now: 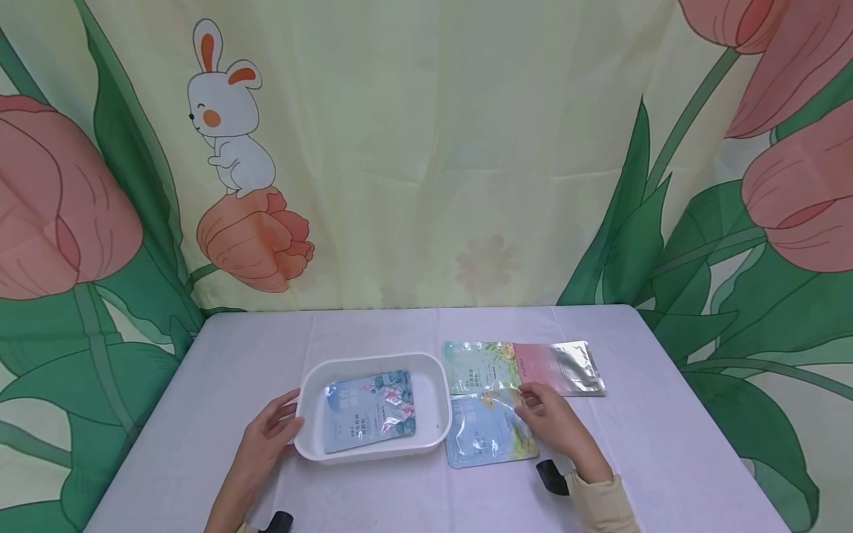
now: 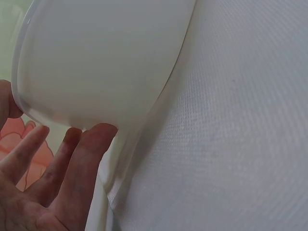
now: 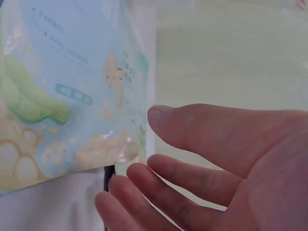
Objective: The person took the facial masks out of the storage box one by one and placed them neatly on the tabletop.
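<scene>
A white plastic tray (image 1: 306, 437) stands on the table with one blue floral sheet mask packet (image 1: 363, 414) lying flat in it. At the tray's left end my left hand (image 1: 266, 433) holds on, the thumb at the rim and the fingers (image 2: 79, 159) against the outer wall. Right of the tray lies a light blue sheet mask packet (image 1: 483, 433) with yellow and green print. My right hand (image 1: 556, 422) is over its upper right corner. In the right wrist view, the thumb and fingers (image 3: 192, 125) are apart beside the light blue packet (image 3: 57, 96).
Behind the light blue packet are a green packet (image 1: 476, 366) and a pink packet with a silver end (image 1: 556, 366), side by side. A white cloth covers the table (image 1: 373, 503). A curtain printed with tulips and a rabbit (image 1: 400, 148) hangs behind the table.
</scene>
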{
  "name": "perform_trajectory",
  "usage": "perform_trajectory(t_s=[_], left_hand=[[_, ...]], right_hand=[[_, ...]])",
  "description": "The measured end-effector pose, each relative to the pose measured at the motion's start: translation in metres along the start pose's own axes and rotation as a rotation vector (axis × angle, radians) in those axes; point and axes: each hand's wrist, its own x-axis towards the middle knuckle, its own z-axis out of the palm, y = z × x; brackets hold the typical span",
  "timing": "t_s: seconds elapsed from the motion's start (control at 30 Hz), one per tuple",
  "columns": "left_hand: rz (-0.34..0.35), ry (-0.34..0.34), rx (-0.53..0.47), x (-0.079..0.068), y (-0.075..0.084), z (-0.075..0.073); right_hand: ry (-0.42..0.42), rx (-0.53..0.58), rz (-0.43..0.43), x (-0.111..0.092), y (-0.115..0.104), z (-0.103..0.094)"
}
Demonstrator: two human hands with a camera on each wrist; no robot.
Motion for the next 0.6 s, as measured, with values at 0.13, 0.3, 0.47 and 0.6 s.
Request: perform_trajectory(t_s=[0.13, 0.3, 0.47, 0.6], left_hand=[[0.000, 0.001, -0.007, 0.000, 0.000, 0.000], [0.001, 0.000, -0.008, 0.000, -0.001, 0.000], [-0.003, -0.003, -0.004, 0.000, 0.000, -0.001], [-0.004, -0.004, -0.005, 0.000, 0.000, -0.001]], right_hand=[[0.026, -0.001, -0.028, 0.002, -0.006, 0.000], [0.027, 0.008, -0.026, 0.007, -0.021, 0.003], [0.024, 0.031, -0.054, 0.012, -0.035, 0.010], [0.010, 0.036, -0.052, 0.015, -0.048, 0.016]])
